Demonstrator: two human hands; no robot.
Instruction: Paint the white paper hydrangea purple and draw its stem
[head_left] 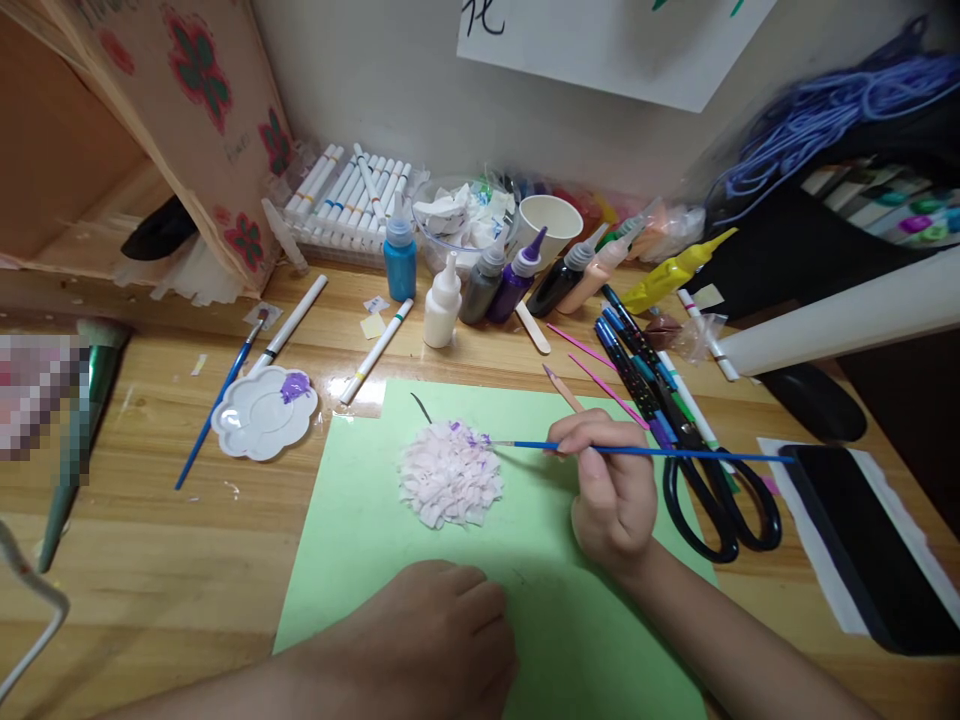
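My right hand pinches a thin paintbrush with a blue handle. The brush tip touches the upper right of a round cluster of pale pink crumpled paper pieces, where a few purple paint dabs show. That cluster lies on a light green sheet, with a short dark curved line at its top left. Below the cluster, my left hand rests on the sheet, its fingers curled under and closed; no object shows in it. A white flower-shaped palette with purple paint sits to the left.
Black-handled scissors and several pens lie right of my right hand. A black phone is farther right. Paint bottles, a paper cup and a marker box line the back. Another blue brush lies by the palette.
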